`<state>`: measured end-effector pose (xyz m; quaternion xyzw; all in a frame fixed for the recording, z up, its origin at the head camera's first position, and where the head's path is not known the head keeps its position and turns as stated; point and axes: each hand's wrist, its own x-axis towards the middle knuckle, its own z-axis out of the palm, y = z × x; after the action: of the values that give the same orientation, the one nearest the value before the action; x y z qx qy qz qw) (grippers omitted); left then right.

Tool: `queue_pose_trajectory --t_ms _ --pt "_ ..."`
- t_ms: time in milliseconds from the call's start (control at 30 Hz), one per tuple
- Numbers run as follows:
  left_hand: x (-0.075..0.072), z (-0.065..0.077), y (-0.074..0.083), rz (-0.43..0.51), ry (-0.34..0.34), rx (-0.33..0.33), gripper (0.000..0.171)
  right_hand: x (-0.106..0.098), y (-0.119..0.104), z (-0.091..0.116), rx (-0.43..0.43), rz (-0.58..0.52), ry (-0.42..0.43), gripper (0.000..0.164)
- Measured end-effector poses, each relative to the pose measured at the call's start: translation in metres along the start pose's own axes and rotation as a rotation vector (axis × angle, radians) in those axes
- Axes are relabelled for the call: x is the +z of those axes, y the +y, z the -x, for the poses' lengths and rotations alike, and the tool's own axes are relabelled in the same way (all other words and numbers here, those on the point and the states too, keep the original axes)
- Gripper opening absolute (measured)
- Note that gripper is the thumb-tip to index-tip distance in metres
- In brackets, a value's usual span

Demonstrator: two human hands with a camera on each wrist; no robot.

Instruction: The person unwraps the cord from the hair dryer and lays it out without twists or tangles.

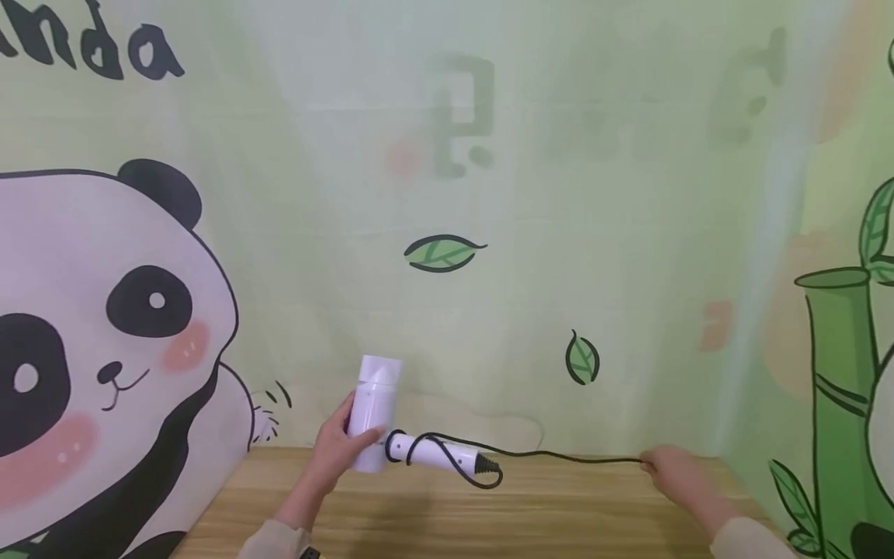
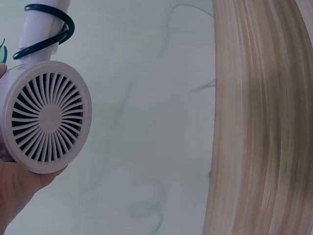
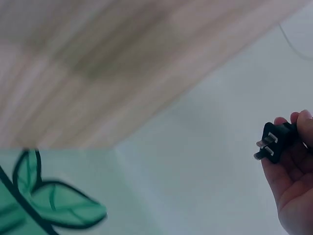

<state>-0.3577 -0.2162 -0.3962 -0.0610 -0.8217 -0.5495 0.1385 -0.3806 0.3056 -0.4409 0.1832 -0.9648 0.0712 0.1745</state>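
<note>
White hair dryer (image 1: 373,400) sits between left thumb (image 1: 367,438) and fingers (image 1: 344,411).

My left hand (image 2: 19,188), cut off by the frame's left edge, grips a white hair dryer (image 2: 49,93) by its body, palm side below, its round slatted vent (image 2: 50,118) facing the camera and the plain hub at centre. Handle (image 2: 40,27) runs up out of frame, a dark cord (image 2: 39,47) looped about it near the body. Pale backdrop (image 2: 146,112) behind, faint grey curving lines on it, a bit of green at far left; wood-grained bench (image 2: 264,117) fills the right side, well apart from the dryer, darker shading along its grain.
</note>
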Motion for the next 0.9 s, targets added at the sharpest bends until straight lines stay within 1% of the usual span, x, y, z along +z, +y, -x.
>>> queue_pose_trajectory --t_ms 133,233,333,467,600,767,900 --pt "-0.003 0.001 0.0 -0.033 -0.022 0.03 0.087 -0.032 0.004 -0.008 0.023 0.059 0.026 0.005" --pt "-0.005 0.001 0.0 -0.043 -0.041 0.054 0.087 -0.051 0.004 -0.013 0.049 0.075 0.053 0.006" --pt "-0.006 0.001 0.0 -0.057 -0.075 0.083 0.088 -0.064 0.004 -0.016 0.05 0.096 0.092 0.007" --pt "-0.006 0.002 -0.004 -0.096 -0.101 0.116 0.088 -0.073 0.003 -0.017 0.042 0.108 0.125 0.008" --pt "-0.006 0.004 -0.01 -0.11 -0.085 0.12 0.088 -0.078 0.0 -0.016 0.042 0.096 0.152 0.007" --pt "-0.008 0.006 -0.018 -0.131 -0.027 0.112 0.09 -0.084 -0.007 -0.011 0.047 0.074 0.196 0.013" --pt "-0.011 0.007 -0.023 -0.156 0.017 0.12 0.091 -0.089 -0.015 -0.005 0.021 0.076 0.252 0.012"
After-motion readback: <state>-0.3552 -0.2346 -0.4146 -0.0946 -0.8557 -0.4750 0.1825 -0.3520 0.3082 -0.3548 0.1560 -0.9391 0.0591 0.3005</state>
